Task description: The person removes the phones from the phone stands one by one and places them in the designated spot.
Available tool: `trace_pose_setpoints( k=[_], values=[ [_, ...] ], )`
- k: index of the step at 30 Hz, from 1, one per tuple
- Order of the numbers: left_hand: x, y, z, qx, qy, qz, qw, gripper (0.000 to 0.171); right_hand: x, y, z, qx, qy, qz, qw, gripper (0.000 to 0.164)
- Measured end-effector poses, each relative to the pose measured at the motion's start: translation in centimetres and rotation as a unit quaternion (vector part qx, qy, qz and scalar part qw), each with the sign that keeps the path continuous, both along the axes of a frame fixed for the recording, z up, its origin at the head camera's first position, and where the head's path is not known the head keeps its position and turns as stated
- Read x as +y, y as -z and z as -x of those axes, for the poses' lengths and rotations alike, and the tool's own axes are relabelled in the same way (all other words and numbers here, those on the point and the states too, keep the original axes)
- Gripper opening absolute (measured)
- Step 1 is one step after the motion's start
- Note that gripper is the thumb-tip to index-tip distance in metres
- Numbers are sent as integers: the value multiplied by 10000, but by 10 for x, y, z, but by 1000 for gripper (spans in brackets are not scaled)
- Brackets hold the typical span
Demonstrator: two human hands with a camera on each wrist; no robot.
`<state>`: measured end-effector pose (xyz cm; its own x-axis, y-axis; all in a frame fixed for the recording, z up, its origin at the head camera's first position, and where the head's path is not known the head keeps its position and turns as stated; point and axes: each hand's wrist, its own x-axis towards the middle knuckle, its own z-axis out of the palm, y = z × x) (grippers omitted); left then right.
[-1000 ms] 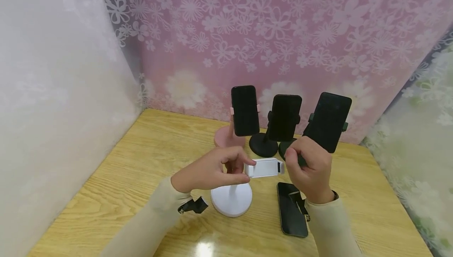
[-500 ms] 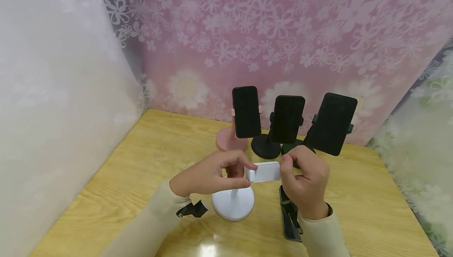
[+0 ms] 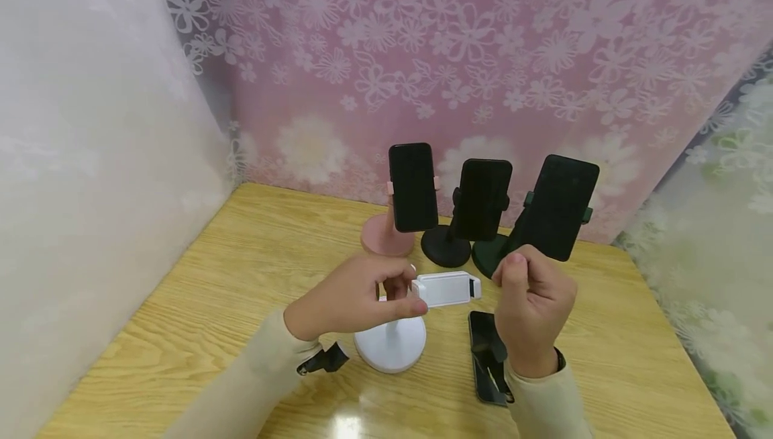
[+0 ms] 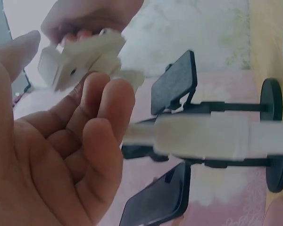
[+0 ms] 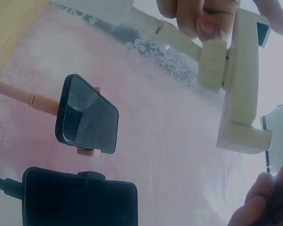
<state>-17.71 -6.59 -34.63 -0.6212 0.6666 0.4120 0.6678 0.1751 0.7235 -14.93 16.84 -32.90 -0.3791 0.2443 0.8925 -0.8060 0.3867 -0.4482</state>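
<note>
A white phone stand [image 3: 391, 348] stands on the wooden table, its empty clamp [image 3: 445, 289] lying sideways above the round base. My left hand [image 3: 356, 293] grips the clamp's left end, with the thumb at the lower edge and the fingers behind. In the right wrist view those fingers come close around the joint at the back of the clamp [image 5: 245, 70]. Just right of the clamp's free end, apart from it, my right hand [image 3: 534, 305] is curled into a fist with nothing visible in it. Below that fist lies a dark phone [image 3: 484, 345], partly hidden by the wrist.
Behind my hands stand a pink phone stand [image 3: 386, 234], a black one [image 3: 447, 246] and a dark green one [image 3: 490, 254], each bearing an upright phone. A floral curtain [image 3: 423, 76] hangs along the table's back edge.
My right hand first moved left onto the clamp's right end, covering it, then drew back right, away from it. My left hand keeps its grip at the other end.
</note>
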Motion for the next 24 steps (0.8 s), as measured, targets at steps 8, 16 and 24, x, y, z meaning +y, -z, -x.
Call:
trace_pose_setpoints(
  k=[8, 16, 24],
  values=[
    [9, -2, -4, 145, -121, -262, 9995, 14, -6, -3, 3, 122, -135, -252, 9995, 35],
    [8, -1, -8, -162, 78, -636, 9978, 21, -5, -2, 0, 86, -33, -429, 9990, 33],
    [0, -3, -13, -603, -341, -1089, 9916, 25, -3, 0, -6, 188, -67, -411, 9990, 33]
  ],
)
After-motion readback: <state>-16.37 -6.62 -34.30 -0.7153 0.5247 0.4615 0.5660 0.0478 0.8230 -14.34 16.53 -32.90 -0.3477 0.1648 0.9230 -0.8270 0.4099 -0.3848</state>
